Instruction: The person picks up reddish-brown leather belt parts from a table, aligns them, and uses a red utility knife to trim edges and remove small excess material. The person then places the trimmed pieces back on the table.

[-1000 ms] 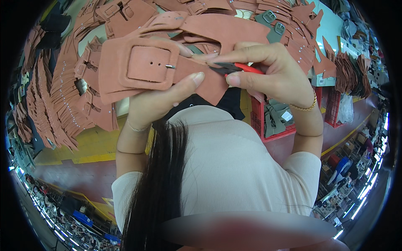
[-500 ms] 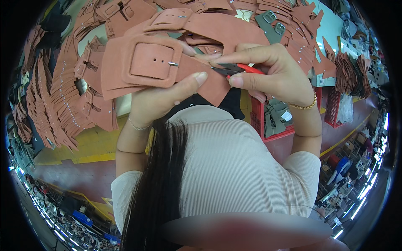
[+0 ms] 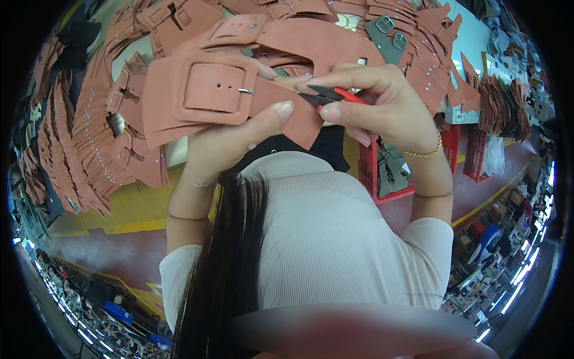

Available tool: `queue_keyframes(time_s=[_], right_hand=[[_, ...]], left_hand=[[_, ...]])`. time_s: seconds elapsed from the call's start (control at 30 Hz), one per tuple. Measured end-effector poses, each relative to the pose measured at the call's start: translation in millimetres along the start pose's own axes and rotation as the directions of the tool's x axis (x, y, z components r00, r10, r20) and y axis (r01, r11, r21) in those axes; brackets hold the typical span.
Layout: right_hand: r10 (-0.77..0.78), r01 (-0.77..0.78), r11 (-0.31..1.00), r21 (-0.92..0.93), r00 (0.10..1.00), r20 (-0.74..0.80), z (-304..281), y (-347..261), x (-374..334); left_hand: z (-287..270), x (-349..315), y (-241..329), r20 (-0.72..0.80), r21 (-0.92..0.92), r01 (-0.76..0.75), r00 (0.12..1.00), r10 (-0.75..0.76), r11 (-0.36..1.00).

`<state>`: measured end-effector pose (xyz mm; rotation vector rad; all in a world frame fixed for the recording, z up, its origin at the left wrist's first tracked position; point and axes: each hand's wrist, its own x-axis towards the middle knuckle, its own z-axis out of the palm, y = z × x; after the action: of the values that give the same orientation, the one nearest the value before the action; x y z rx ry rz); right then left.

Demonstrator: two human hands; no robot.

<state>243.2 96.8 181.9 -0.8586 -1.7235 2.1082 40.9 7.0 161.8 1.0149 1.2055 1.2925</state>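
Observation:
My left hand [image 3: 222,139] grips a salmon-pink suede strap piece [image 3: 156,116], thumb on top and fingers beneath. A large covered square buckle [image 3: 247,96] with a small metal prong sits on it. A second, similar buckle end [image 3: 232,30] of the piece lies just beyond. In my right hand [image 3: 391,105] is a pair of thread snips [image 3: 349,96] with dark blades and red handles, pinched between thumb and fingers. The blades are spread, their tips at the suede edge close to my left thumb. My left fingers behind the piece are partly hidden.
Rows of similar suede pieces [image 3: 84,143] cover the table at left and back. Green buckled straps [image 3: 385,39] lie among them. At right, a red crate [image 3: 369,170] holds green pieces, and a red basket [image 3: 475,149] stands farther off beside hanging stacked pieces [image 3: 496,102].
My right hand and the snips have shifted slightly left, and the blades look farther apart. The suede piece has moved a little left with my left hand.

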Motion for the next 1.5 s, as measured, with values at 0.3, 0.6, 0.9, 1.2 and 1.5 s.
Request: queue_keyframes(time_s=[0.3,0.6,0.9,1.2,1.5], right_hand=[[0.004,-0.005,0.999,-0.041,1.0,-0.021,-0.6,2.5,-0.5],[0.02,-0.019,1.0,0.014,0.998,-0.057,4.3,3.5,-0.7],[0.025,-0.028,0.998,-0.062,0.998,-0.051,0.9,2.3,-0.7],[0.032,-0.032,0.999,0.013,0.999,-0.005,-2.0,1.9,0.5],[0.048,-0.048,0.999,-0.002,0.996,-0.074,1.5,2.8,2.5]], left_hand=[[3.9,-2.0,-1.1,-0.004,0.159,0.031,1.0,-0.031,0.987],[-0.9,1.3,-3.2,0.001,0.027,0.017,1.0,-0.017,1.0],[3.5,-1.0,-1.7,-0.018,0.06,0.032,0.999,-0.031,0.998],[0.9,2.0,-2.2,-0.01,-0.029,0.04,0.999,-0.04,0.999],[5.1,-0.3,-1.1,-0.053,0.084,0.087,0.995,-0.083,0.993]])
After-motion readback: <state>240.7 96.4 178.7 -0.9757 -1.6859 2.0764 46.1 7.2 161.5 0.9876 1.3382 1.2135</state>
